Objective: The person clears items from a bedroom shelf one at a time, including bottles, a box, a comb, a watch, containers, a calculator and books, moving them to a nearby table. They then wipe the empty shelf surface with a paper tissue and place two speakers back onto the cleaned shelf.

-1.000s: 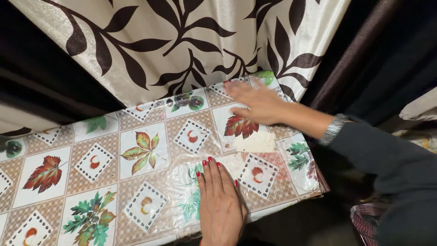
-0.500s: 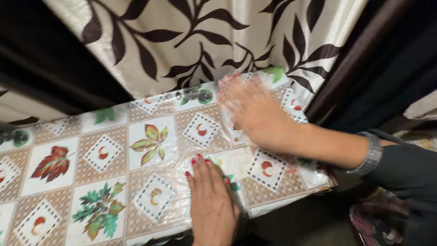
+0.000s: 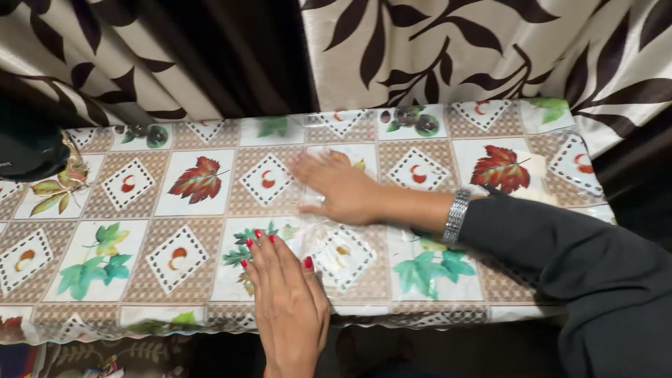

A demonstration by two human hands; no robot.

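On counter (image 3: pixel 84 210): leaf-print plastic cover (image 3: pixel 203 182), laid flat.
Left hand (image 3: pixel 287 301): spread, pressed flat.
Right hand (image 3: pixel 343 187): spread, palm down.
Progress: mostly smoothed; wrinkles (image 3: pixel 318 234) btwn hands left.

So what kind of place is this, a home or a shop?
Probably a home: a table under a leaf-patterned plastic tablecloth stands against leaf-print curtains, with both hands, left hand and right hand, flat on it.

Leaf-print curtain (image 3: pixel 448 49) — dark object (image 3: pixel 28 150).
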